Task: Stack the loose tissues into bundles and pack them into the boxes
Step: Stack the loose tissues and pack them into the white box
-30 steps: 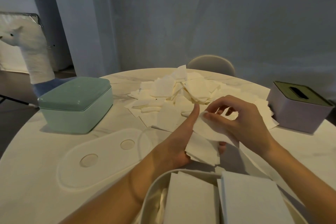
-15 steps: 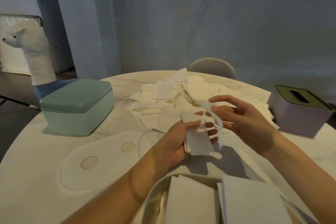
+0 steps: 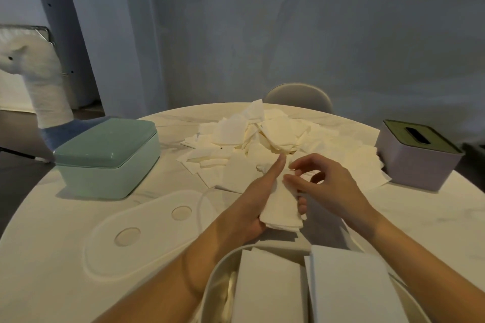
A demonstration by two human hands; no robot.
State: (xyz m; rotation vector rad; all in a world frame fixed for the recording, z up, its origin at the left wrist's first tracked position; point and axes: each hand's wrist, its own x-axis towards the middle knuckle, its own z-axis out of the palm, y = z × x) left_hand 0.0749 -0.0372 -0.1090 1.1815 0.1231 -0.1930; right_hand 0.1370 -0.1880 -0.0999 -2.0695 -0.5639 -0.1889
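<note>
Your left fingers (image 3: pixel 301 207) curl under a small stack of tissues (image 3: pixel 282 206), thumb straight along its top; your right fingertips (image 3: pixel 288 178) pinch the upper edge.

Your left hand (image 3: pixel 252 202) and right hand (image 3: pixel 330 186) hold the stack above the table (image 3: pixel 52 257), just in front of the loose tissue pile (image 3: pixel 262 139). A green box (image 3: pixel 107 157) stands left, a lilac box (image 3: pixel 417 155) right, and a white box (image 3: pixel 301 291) holding stacked tissues sits nearest you.

Left hand (image 3: pixel 256 198) holds a tissue bundle (image 3: pixel 283 207); right hand (image 3: pixel 330 186) pinches it.
</note>
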